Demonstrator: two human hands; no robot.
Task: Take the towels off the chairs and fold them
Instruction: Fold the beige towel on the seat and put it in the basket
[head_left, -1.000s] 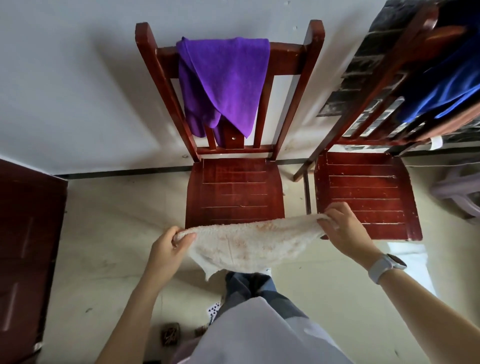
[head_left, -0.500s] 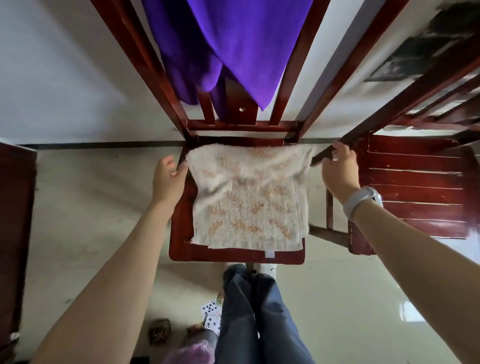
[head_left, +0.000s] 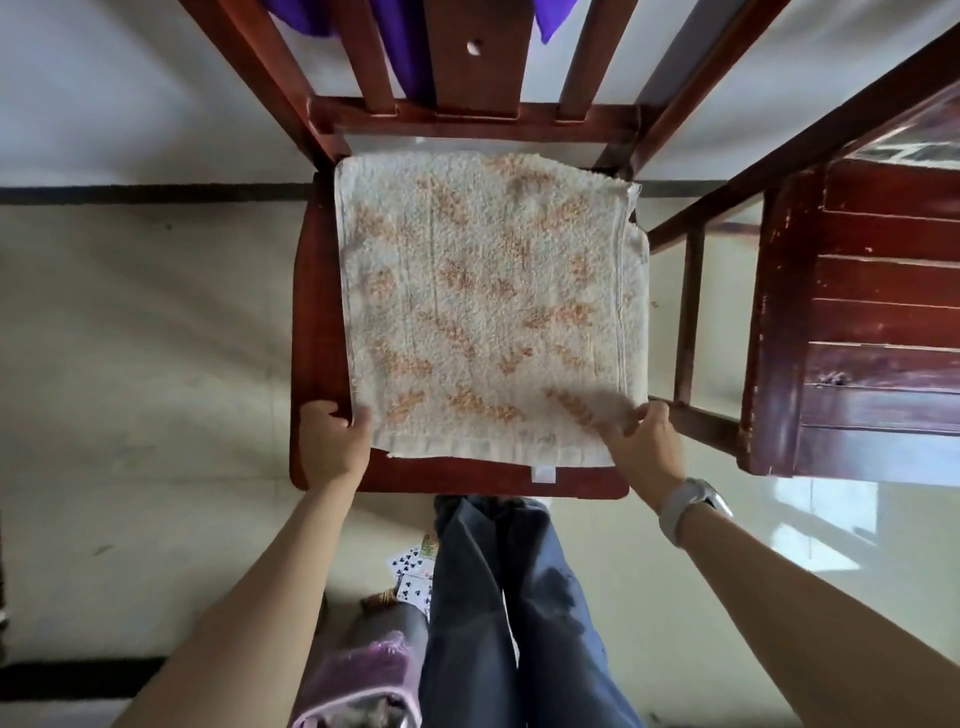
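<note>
A cream towel with orange marks (head_left: 483, 291) lies spread flat on the seat of the red wooden chair (head_left: 311, 322) in front of me. My left hand (head_left: 335, 441) pinches the towel's near left corner, thumb on top. My right hand (head_left: 641, 449) pinches the near right corner, which is lifted a little and blurred. A purple towel (head_left: 410, 62) hangs over the chair's backrest; only its lower edge shows at the top of the view.
A second red wooden chair (head_left: 872, 322) stands close on the right, its frame nearly touching the first chair. Playing cards (head_left: 413, 571) and a purple bundle (head_left: 363, 675) lie on the pale floor by my legs. A white wall is behind the chairs.
The towel has been laid flat on the seat. Both hands have moved from its far corners back to its near corners. The view has come closer and tilted down.
</note>
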